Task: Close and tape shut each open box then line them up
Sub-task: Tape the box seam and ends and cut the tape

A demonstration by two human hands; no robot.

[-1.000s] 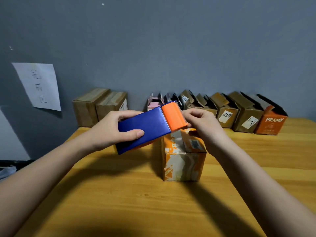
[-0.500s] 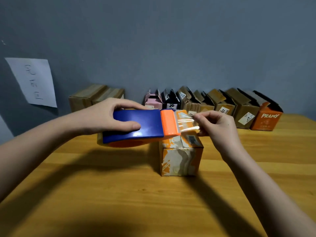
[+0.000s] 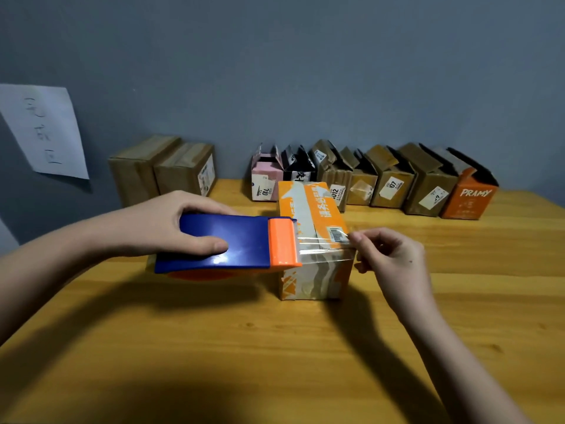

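Gripped in the left hand (image 3: 166,223) is a blue tape dispenser (image 3: 226,241), thumb lying on top of its flat blue body and fingers wrapped over the far edge. Its orange front end (image 3: 282,243) sits against the left side of an orange and white box (image 3: 315,240) at top-edge height. From that end a strip of clear tape (image 3: 324,244) runs to the right across the near part of the box top. The right hand (image 3: 391,258) pinches the free end of the tape between thumb and fingertips just past the box's right top edge, the other fingers curled.

That box stands with its flaps down, in the middle of a wooden table (image 3: 275,347), nearer the person than all the others. Behind it, along a grey wall (image 3: 305,71), runs a row of open boxes (image 3: 391,179) with flaps up: pink, black, several brown, and an orange one marked PRAMY (image 3: 467,194) at the right end. Two closed brown boxes (image 3: 165,169) sit side by side to the left of that row, with a gap between. A sheet of paper (image 3: 42,130) with handwriting hangs on the wall at far left.
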